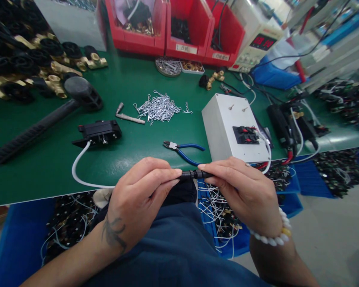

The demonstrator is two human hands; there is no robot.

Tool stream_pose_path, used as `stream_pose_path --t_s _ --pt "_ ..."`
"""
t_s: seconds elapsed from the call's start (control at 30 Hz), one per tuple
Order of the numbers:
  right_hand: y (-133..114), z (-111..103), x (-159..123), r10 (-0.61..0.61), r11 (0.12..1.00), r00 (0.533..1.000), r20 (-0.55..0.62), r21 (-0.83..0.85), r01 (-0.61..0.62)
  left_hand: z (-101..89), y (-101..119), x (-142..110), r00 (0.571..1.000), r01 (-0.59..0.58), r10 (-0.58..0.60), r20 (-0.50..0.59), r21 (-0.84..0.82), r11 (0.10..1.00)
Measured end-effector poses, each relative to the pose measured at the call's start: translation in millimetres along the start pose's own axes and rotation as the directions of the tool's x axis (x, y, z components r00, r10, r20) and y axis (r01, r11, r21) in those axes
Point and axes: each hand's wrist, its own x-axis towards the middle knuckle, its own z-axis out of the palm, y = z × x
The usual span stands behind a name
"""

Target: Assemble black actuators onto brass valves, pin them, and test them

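Observation:
Above my lap, at the bench's front edge, my left hand [146, 195] and my right hand [242, 191] pinch a black cable connector [193, 174] from both ends. Its ribbed middle shows between my fingertips; the ends are hidden. A white cable [77, 169] runs from under my left hand to a black actuator box [100, 132] on the bench. Blue-handled cutting pliers [182, 149] lie just beyond the connector. Right of them stands a light grey box [231, 127] with two toggle switches and black terminals.
Metal clips [160, 107] lie heaped mid-bench, near a bent metal tool [130, 117]. A black mallet [77, 95] and brass valves [55, 81] occupy the left. Red bins [137, 46] and a power supply [254, 44] stand behind. Blue crates [26, 239] sit below the bench.

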Motion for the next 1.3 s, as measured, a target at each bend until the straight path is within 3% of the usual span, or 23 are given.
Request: stream_pose_path --t_s 0.13,0.23,0.3,0.33,0.4,0.47,0.53,0.57,0.63,0.7,0.8,0.93,1.1,1.3 --pt "4.7 5.1 1.0 -0.009 1.0 0.999 0.05 -0.015 0.009 5.1 -7.5 -0.9 0.999 -0.006 0.005 0.042 0.016 1.0" --pt "11.2 5.5 2.4 -0.062 0.997 0.958 0.28 -0.029 0.073 8.4 -13.5 -1.8 0.96 -0.045 0.043 0.276 0.004 0.999" --pt "18.4 -0.9 6.9 -0.098 0.993 0.922 0.373 -0.023 0.115 3.4 -19.8 -0.4 0.94 -0.073 0.05 0.337 0.055 0.996" --pt "23.7 -6.4 11.1 -0.1 0.993 0.93 0.354 -0.03 0.118 -2.6 -25.0 1.2 0.96 -0.063 0.027 0.28 0.122 0.991" --pt "39.3 -20.4 24.7 -0.039 0.994 0.98 0.193 -0.09 0.057 -20.6 -41.1 5.9 0.999 0.047 -0.049 -0.001 0.314 0.948" --pt "62.0 -33.7 44.4 0.114 0.978 0.991 -0.073 -0.166 -0.125 -40.2 -64.6 11.3 0.947 0.233 -0.096 -0.307 0.449 0.863" --pt "90.5 -41.7 66.4 0.345 0.907 0.885 -0.314 -0.13 -0.4 -51.7 -89.8 15.6 0.917 0.36 -0.21 -0.338 0.479 0.8" --pt "105.6 -42.9 76.6 0.441 0.865 0.821 -0.362 -0.072 -0.496 -52.6 -99.9 16.6 0.922 0.37 -0.26 -0.285 0.463 0.805" --pt "132.6 -40.2 91.9 0.501 0.836 0.795 -0.342 -0.044 -0.547 -45.9 -109.9 15.5 0.931 0.353 -0.359 -0.068 0.422 0.835" --pt "150.0 -32.5 99.2 0.536 0.829 0.806 -0.251 -0.022 -0.558 -33.5 -106.2 10.5 0.94 0.29 -0.339 0.044 0.422 0.859" --pt "155.4 -21.5 99.6 0.566 0.822 0.813 -0.139 0.016 -0.57 -18.9 -89.3 1.7 0.954 0.221 -0.292 0.072 0.49 0.843" --pt "148.7 -19.5 100.0 0.61 0.79 0.776 -0.16 0.053 -0.611 -18.2 -70.8 -1.4 0.935 0.251 -0.347 0.076 0.549 0.797" --pt "148.9 -20.1 105.4 0.652 0.754 0.735 -0.188 0.058 -0.654 -21.9 -48.8 -0.7 0.973 0.22 -0.231 0.021 0.235 0.947" --pt "156.7 -14.9 105.1 0.643 0.756 0.724 -0.249 0.055 -0.652 -14.1 -28.4 -6.8 0.983 0.184 -0.184 0.01 -0.001 0.983"
